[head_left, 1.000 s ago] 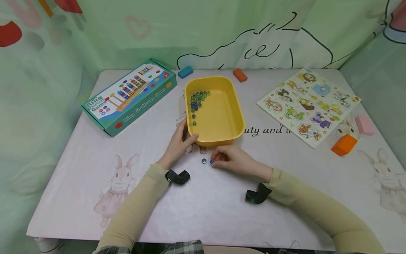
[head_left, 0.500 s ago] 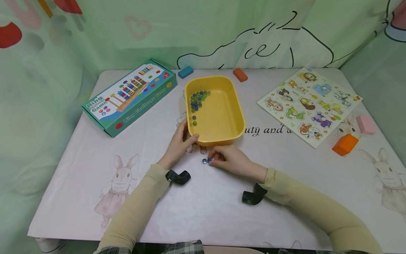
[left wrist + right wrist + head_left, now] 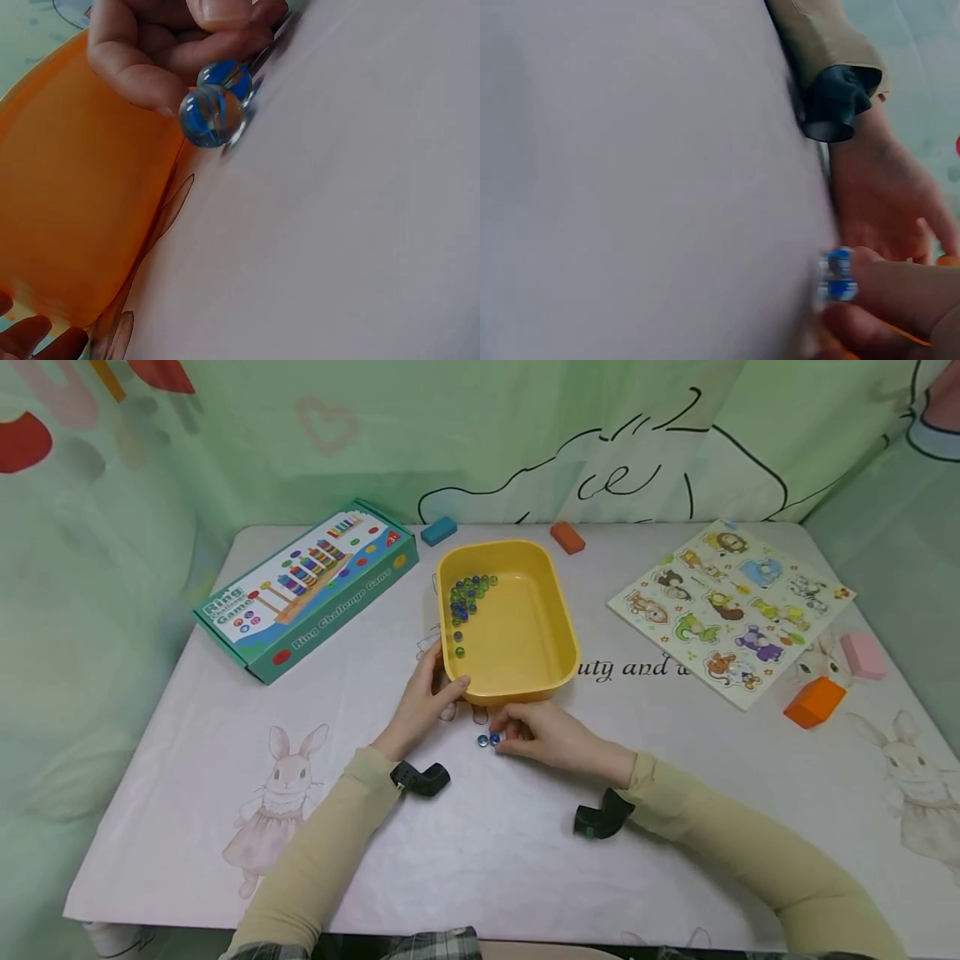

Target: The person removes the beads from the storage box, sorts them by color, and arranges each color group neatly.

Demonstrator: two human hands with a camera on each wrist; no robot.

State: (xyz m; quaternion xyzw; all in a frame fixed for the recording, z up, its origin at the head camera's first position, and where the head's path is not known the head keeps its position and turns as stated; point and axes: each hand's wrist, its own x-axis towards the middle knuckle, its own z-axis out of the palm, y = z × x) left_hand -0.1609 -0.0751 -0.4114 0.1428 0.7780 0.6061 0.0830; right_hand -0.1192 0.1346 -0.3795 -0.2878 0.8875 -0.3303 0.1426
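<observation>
A yellow tray (image 3: 558,635) stands mid-table with several green and blue marbles (image 3: 467,595) in its far left corner. My left hand (image 3: 444,687) grips its near left corner, thumb over the rim. Two blue marbles (image 3: 483,740) lie side by side on the table just before the tray. My right hand (image 3: 501,735) pinches the right-hand marble (image 3: 495,738) with curled fingertips. In the left wrist view the two marbles (image 3: 212,115) touch, with the right hand's fingers (image 3: 142,71) round the farther one beside the tray wall (image 3: 75,210). In the right wrist view both marbles (image 3: 838,274) show, blurred.
A ring game box (image 3: 303,585) lies at the back left and an animal puzzle board (image 3: 731,606) at the right. Small blocks sit about: blue (image 3: 438,530), orange (image 3: 567,537), a larger orange (image 3: 813,702), pink (image 3: 862,655). A green curtain hangs behind the table.
My right hand has slid a little to the left with its marble, which now lies against the other blue marble. The left hand and the tray have not moved.
</observation>
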